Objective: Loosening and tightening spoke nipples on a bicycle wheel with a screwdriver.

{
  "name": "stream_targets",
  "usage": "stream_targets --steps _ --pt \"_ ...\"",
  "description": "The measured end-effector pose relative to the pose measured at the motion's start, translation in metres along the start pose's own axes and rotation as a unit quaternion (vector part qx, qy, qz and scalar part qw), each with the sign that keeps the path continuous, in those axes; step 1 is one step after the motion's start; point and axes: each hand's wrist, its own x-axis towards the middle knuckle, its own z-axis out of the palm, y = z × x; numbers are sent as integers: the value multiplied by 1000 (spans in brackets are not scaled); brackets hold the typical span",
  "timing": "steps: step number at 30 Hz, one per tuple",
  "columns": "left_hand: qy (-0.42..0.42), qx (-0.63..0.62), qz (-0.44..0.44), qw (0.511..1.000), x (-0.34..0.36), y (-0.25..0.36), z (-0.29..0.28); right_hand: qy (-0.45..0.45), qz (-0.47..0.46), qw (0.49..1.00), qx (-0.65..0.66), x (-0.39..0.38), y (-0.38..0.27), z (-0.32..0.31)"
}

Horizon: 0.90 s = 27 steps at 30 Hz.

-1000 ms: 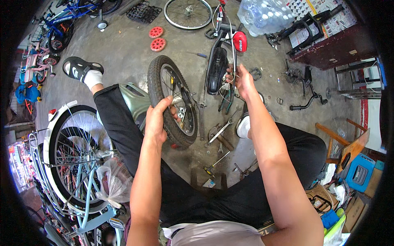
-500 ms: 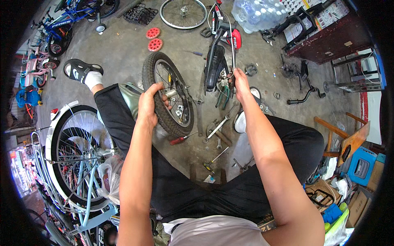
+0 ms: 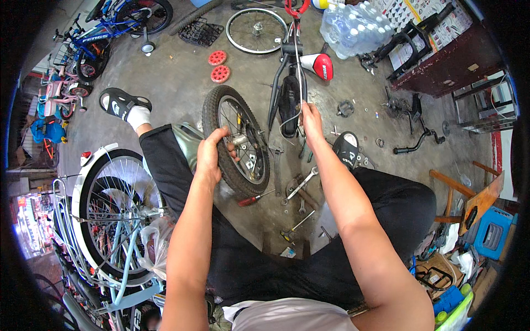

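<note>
Currently both hands are at work, well apart from each other; left hand (image 3: 212, 150) clamped on the wheel (image 3: 260, 138), thumb over the tyre's near side, fingertips showing inside the rim by the spokes; wheel stands tilted, left of centre, between the person's spread legs; right hand (image 3: 312, 122) closed round the lower end of the frame (image 3: 298, 69), at a thin tube; exact finger hold partly hidden.

Frame lies on the concrete floor, right of the wheel and apart from it; its red end points away from the person; a red-and-white saddle (image 3: 319, 66) sits at its right side.

Tools on the floor, below the 2 hands: 1 red-handled screwdriver (image 3: 255, 198) just beside the wheel's lower edge; 1 bright wrench (image 3: 301, 183), near a hammer (image 3: 303, 193); 1 yellow-and-black tool (image 3: 298, 226) nearer the person.

Farther out: 2 red discs (image 3: 220, 74) side by side, beyond the wheel; 1 bare rim (image 3: 257, 26) past them; wrapped bottles (image 3: 358, 30) at upper right, a black fork (image 3: 415, 47) beside them; black crank (image 3: 419, 135) on the floor at right, well apart from the frame; pale-blue bike (image 3: 145, 212) at left, a clear bag (image 3: 158, 243) against its wheel; wooden stool (image 3: 479, 201) at far right, tilted.
</note>
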Motion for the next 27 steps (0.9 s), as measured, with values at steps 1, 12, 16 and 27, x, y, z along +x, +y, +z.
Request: stream_targets --steps 1,12,16,27 --pt "4 5 4 1000 -1 0 1 13 -12 999 -27 3 3 -2" --pt "1 -7 2 1000 3 1 -8 20 177 984 -17 -23 -25 2" --pt "-1 -6 9 1000 -4 2 -1 -18 193 981 23 -13 -12 -2" --pt "9 0 13 1000 -2 3 3 8 183 983 -11 -12 -25 7"
